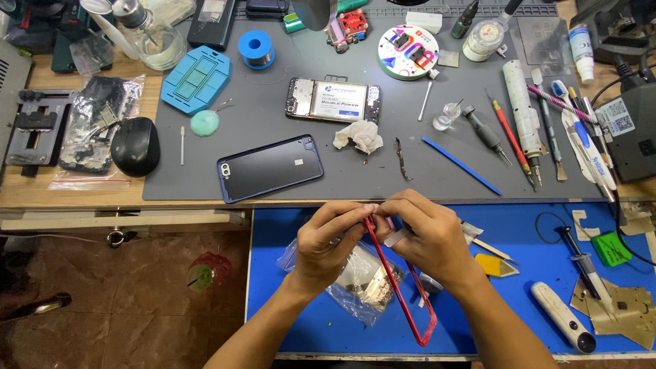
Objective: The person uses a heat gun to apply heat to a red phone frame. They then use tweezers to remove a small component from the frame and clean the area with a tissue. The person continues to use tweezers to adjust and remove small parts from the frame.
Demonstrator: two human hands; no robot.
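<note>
While both hands meet over the blue mat on the pulled-out lower shelf, the left hand and the right hand pinch the top end of a red phone frame, fingertips closed on its upper corner; the rest of the frame hangs down and toward the viewer, below the grip, its lower end over the blue mat's near edge. Right hand also has a small pale strip tucked under its fingers. Under the frame, on the blue mat, lies a clear plastic bag of small parts, partly hidden by the left wrist. To the right of the frame on the same mat: a white pen-shaped tool and a small green square piece. Beyond the frame, on the grey work mat, a dark phone back cover lies up-left of the hands, a crumpled white tissue straight ahead. Farther on, an opened phone shows a battery with a white rectangular label. Far left of the frame, clear bags with dark parts sit beside a black mouse; farthest back, a blue solder spool.
</note>
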